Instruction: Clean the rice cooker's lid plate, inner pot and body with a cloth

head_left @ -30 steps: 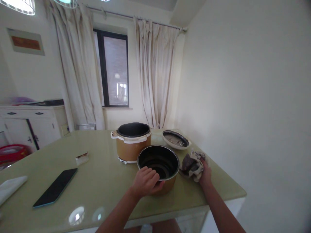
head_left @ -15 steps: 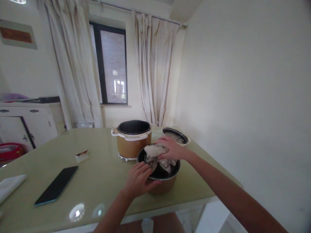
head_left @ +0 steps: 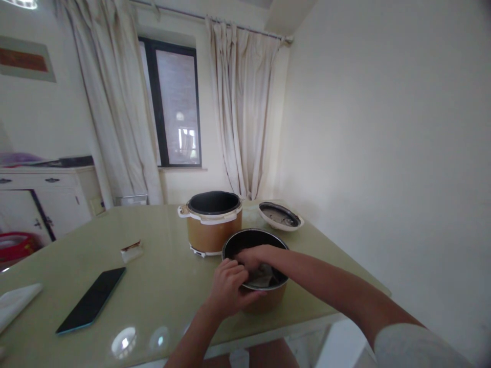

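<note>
A dark-lined inner pot (head_left: 264, 296) with a brown outside stands near the table's front edge. My left hand (head_left: 229, 286) is closed on its near left rim, fingers over the edge and thumb along the outside. Reaching down inside the pot is my right hand (head_left: 251, 257), its fingertips hidden. Below that hand, a greyish-white cloth (head_left: 264, 276) shows dimly against the pot's inside. The brown-and-white cooker body (head_left: 213, 232) sits just behind, its top uncovered. To its right, the cooker lid (head_left: 282, 217) lies with its inner side up.
On the left of the green table (head_left: 172, 286) lie a dark phone or tablet (head_left: 92, 300), a small white item with a brown edge (head_left: 131, 251) and a white flat item (head_left: 17, 304). A wall (head_left: 383, 153) rises at the right, and a cabinet (head_left: 65, 199) stands back left.
My right hand has moved down into the pot with the cloth, which was bunched above the rim. My left hand stays on the rim. The view has shifted slightly.
</note>
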`<state>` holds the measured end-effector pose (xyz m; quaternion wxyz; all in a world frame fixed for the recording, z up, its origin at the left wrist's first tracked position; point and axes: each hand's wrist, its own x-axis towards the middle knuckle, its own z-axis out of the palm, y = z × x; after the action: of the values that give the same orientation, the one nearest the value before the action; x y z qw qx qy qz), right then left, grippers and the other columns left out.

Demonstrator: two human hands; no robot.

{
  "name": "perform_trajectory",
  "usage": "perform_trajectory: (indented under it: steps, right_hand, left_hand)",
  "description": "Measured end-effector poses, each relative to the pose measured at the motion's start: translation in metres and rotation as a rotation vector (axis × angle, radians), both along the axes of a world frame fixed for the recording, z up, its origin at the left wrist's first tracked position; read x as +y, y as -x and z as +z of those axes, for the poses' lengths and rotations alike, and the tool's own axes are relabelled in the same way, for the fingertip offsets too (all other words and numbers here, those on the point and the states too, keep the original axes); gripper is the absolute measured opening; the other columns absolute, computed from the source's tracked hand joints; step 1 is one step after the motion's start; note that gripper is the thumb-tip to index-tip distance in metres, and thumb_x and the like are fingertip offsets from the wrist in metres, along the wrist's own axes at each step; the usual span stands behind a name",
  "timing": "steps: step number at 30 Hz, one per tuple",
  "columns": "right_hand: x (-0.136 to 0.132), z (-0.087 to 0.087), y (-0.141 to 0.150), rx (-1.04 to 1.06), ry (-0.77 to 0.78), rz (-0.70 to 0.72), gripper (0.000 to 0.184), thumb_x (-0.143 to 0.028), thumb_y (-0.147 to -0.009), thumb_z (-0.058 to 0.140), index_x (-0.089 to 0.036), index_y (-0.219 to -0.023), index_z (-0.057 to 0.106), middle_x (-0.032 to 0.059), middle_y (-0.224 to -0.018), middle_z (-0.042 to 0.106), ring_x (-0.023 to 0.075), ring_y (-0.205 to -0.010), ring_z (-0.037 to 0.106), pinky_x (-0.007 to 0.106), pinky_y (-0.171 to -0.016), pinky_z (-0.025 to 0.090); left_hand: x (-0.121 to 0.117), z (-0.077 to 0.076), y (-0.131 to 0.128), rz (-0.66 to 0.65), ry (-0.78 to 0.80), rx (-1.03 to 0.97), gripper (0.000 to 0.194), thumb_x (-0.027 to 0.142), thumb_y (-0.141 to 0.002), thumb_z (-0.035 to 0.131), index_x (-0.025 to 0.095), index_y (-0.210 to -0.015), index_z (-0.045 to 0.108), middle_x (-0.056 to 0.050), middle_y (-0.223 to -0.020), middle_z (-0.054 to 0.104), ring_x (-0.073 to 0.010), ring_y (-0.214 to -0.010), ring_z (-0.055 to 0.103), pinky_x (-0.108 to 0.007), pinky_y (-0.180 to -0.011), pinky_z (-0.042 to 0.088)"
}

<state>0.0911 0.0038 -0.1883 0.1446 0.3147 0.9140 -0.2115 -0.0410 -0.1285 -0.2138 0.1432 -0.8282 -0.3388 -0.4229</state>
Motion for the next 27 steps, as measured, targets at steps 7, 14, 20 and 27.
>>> perform_trajectory:
  steps: [7, 14, 20, 27]
  right_hand:
    - [-0.022, -0.003, -0.019, -0.028, -0.037, 0.215, 0.015, -0.018, -0.077, 0.074, -0.016, -0.091, 0.074, 0.0083, -0.106, 0.076, 0.0254, -0.100, 0.070, 0.036, -0.092, 0.054]
    - [-0.030, 0.014, -0.049, -0.328, -0.371, -0.003, 0.030, -0.018, -0.073, 0.079, -0.024, -0.102, 0.081, 0.0116, -0.114, 0.077, 0.0324, -0.099, 0.076, 0.042, -0.084, 0.059]
    - [-0.010, 0.016, -0.012, -0.284, -0.513, -0.006, 0.031, -0.021, -0.085, 0.072, -0.012, -0.115, 0.075, 0.0255, -0.123, 0.072, 0.0396, -0.111, 0.073, 0.050, -0.089, 0.059]
    - [-0.024, 0.003, 0.017, -0.201, -0.303, 0.148, 0.020, -0.018, -0.089, 0.069, -0.016, -0.107, 0.076, 0.0119, -0.120, 0.077, 0.0254, -0.107, 0.074, 0.033, -0.088, 0.058]
  left_hand:
    - [0.007, 0.002, 0.002, -0.017, -0.057, 0.047, 0.055, 0.068, -0.089, 0.067, 0.022, -0.063, 0.053, 0.000, -0.062, 0.062, -0.0164, -0.063, 0.055, -0.037, -0.064, 0.031]
    - [0.002, 0.006, 0.002, 0.011, 0.017, 0.053, 0.055, 0.066, -0.088, 0.069, 0.021, -0.061, 0.054, 0.000, -0.061, 0.063, -0.0165, -0.064, 0.056, -0.036, -0.066, 0.031]
    - [0.001, 0.008, 0.001, 0.001, 0.106, 0.042, 0.057, 0.070, -0.085, 0.071, 0.021, -0.060, 0.055, 0.000, -0.061, 0.064, -0.0164, -0.064, 0.057, -0.036, -0.066, 0.032]
    - [0.006, 0.002, 0.000, 0.011, 0.038, 0.044, 0.056, 0.068, -0.086, 0.071, 0.022, -0.059, 0.053, 0.000, -0.061, 0.064, -0.0159, -0.063, 0.057, -0.036, -0.065, 0.031]
